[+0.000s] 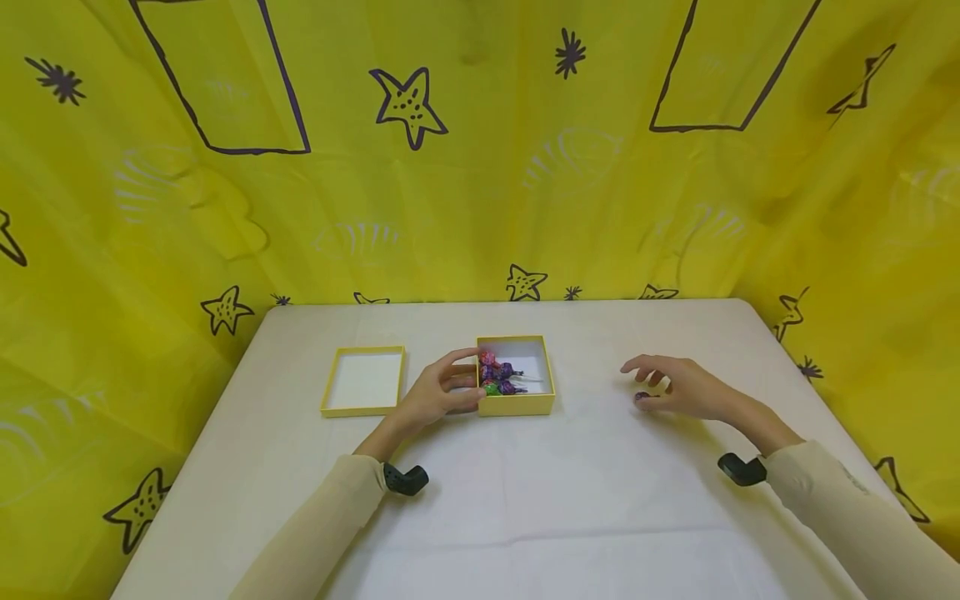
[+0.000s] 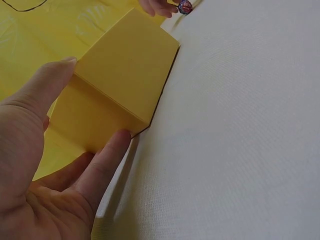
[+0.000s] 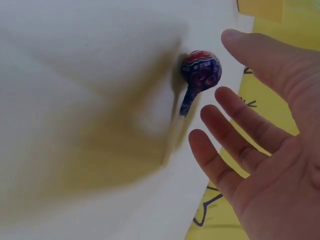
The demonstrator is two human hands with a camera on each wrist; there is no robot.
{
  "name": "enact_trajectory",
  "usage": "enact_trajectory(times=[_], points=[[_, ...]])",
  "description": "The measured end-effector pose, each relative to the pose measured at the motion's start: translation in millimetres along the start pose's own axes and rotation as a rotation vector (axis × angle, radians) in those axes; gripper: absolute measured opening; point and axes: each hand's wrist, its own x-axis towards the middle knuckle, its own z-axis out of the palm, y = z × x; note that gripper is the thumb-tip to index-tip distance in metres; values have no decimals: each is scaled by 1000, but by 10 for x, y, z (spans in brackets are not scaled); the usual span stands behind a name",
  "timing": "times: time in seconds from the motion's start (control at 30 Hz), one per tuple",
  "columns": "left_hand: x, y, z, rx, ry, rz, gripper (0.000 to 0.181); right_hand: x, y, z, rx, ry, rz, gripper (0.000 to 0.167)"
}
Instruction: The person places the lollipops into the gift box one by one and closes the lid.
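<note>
My left hand [image 1: 429, 397] holds the left side of a yellow box [image 1: 517, 406], which has a white inside. In the left wrist view, the thumb is at the box's [image 2: 130, 60] upper edge and fingertips touch low on its wall. Several lollipops [image 1: 491, 373] in red, purple and green wrappers lie along the box's left side. On the right, my right hand [image 1: 686, 387] hovers with fingers spread beside a single lollipop [image 3: 201, 70]. That lollipop has a purple, red and white wrapper and lies on the cloth, apart from the fingers in the right wrist view.
A shallow yellow-edged lid [image 1: 365, 379], white inside, lies left of the box. Both stand on a table with a white cloth [image 1: 570, 483]. A yellow curtain [image 1: 480, 183] with starfish drawings surrounds the table's back and sides.
</note>
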Motion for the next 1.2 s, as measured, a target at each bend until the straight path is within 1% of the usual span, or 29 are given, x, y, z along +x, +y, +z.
enact_trajectory(times=[0.23,0.37,0.67,0.9,1.2], points=[[-1,-10,-10,-20,1,-15,73,-79,79,53,18,-1,16,41],[-2,-11,-10,-26,-2,-11,73,-102,111,73,20,-2,24,38],[5,-11,-5,-24,-3,-6,72,-122,115,61,11,-1,21,28],[1,5,-3,-10,5,-27,72,-118,130,64,14,-3,25,26],[-1,-25,0,-35,0,-14,73,-119,147,99,8,2,26,25]])
